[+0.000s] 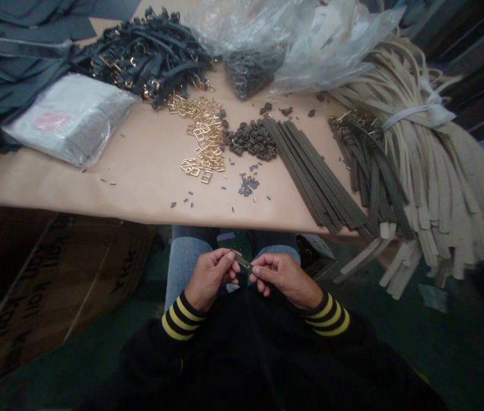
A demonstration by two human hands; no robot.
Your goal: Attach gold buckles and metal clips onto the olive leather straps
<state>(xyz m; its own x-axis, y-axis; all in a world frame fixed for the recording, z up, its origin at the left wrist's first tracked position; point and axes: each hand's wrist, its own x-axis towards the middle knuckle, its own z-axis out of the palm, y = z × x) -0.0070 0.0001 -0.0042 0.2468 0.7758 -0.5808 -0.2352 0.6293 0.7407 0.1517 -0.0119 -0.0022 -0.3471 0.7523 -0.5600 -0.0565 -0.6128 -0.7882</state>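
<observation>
olive-grey leather strap piece (242,261) at lower centre, black sleeve cuffs (181,317) with yellow stripes, faded blue jeans (185,262), gold buckles (202,137) on tan kraft paper (96,188), dark olive strips (314,171) right of centre, cream straps (439,171) at far right

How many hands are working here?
2: the left hand and the right hand both pinch a small dark strap piece above the person's knees. No other hands show.
</observation>
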